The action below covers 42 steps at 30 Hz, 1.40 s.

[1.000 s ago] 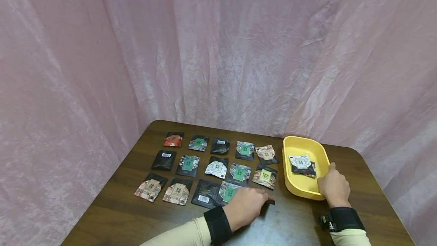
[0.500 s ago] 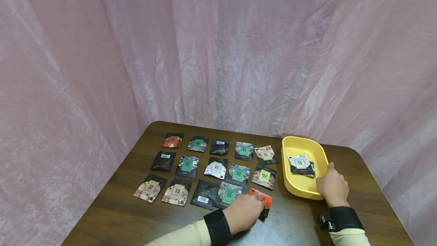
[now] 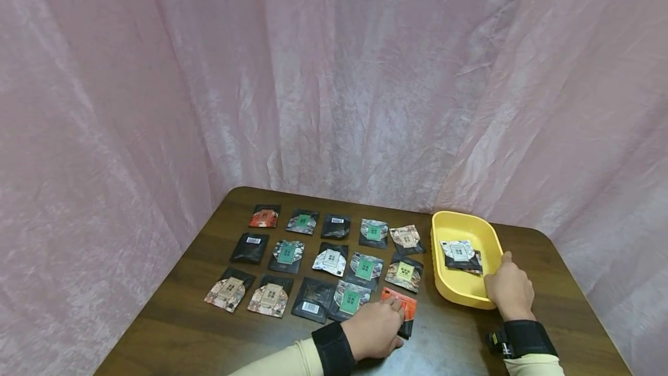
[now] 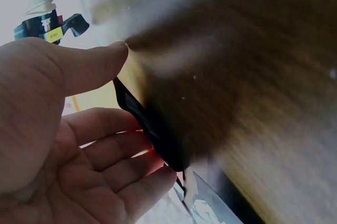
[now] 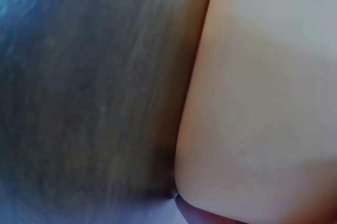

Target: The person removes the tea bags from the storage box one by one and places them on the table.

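In the head view my left hand [image 3: 374, 327] rests on a red and black sachet [image 3: 406, 304] at the near right end of the laid-out sachets. The left wrist view shows the fingers [image 4: 124, 153] under one face of the dark sachet [image 4: 152, 132], seen edge-on, with the thumb apart from it. My right hand [image 3: 510, 290] holds the right rim of a yellow tub [image 3: 454, 291]; part of the hand overlaps the rim. A black and white sachet [image 3: 459, 254] lies inside the tub, partly over another. The right wrist view shows mostly blurred skin and tabletop.
Three rows of flat sachets cover the table's middle, among them a green-labelled one [image 3: 349, 300] beside the left hand and a yellow-labelled one [image 3: 404, 272] behind it. The brown wooden table [image 3: 193, 335] has rounded far corners. A pink curtain [image 3: 334, 86] hangs behind.
The red sachet, first mostly hidden by my left hand, has come down flat on the table, its red face showing. The left fingers have loosened. My right hand and the tub stay in place.
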### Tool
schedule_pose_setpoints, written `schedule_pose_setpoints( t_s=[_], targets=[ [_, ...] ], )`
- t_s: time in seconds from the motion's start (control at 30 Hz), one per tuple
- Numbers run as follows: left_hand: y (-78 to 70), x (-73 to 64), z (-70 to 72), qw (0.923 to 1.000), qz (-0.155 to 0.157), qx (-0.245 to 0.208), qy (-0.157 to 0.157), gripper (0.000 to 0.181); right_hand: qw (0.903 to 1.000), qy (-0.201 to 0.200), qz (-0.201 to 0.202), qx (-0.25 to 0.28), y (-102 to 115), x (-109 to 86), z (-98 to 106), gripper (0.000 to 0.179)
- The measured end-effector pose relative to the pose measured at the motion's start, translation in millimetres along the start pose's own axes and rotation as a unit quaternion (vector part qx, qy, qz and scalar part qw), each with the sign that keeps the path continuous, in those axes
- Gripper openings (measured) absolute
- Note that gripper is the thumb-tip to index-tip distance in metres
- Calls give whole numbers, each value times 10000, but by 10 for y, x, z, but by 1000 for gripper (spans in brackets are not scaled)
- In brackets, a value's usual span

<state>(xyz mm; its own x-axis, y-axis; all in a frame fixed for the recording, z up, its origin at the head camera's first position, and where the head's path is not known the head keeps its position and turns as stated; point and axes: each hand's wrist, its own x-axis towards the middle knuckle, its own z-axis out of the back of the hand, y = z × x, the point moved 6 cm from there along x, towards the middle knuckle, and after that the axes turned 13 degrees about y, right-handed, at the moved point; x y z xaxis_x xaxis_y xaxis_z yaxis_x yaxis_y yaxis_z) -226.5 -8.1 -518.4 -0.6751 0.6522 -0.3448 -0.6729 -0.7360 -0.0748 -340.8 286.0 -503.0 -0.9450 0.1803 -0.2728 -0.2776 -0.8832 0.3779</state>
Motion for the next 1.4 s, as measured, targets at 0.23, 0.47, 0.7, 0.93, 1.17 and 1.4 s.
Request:
schedule_pose_setpoints(
  t_s=[0.23, 0.47, 0.7, 0.93, 1.17, 1.4],
  targets=[
    [-10, -30, -5, 9999, -33, -130, 0, 48, 9999, -86, 87, -38, -10, -13, 0, 84],
    [-51, -41, 5, 9986, 63, 273, -458, 37, 10000, -51, 63, 0, 3, -27, 8, 84],
    [-58, -38, -4, 9973, 241, 348, -597, 50, 10000, -71, 58, -4, -2, -16, 9, 85],
    [-57, -39, 66, 9980, 187, 256, -552, 52, 10000, -35, 25, 10, -31, -8, 2, 86],
    [-167, 132, 515, 9942, 91, 156, -1064, 56, 10000, -6, -80, 32, -82, -7, 18, 87],
    [-215, 421, 819, 9901, 47, -5, -1404, 54, 10000, -85, 22, 15, -36, 2, -12, 86]
  ],
)
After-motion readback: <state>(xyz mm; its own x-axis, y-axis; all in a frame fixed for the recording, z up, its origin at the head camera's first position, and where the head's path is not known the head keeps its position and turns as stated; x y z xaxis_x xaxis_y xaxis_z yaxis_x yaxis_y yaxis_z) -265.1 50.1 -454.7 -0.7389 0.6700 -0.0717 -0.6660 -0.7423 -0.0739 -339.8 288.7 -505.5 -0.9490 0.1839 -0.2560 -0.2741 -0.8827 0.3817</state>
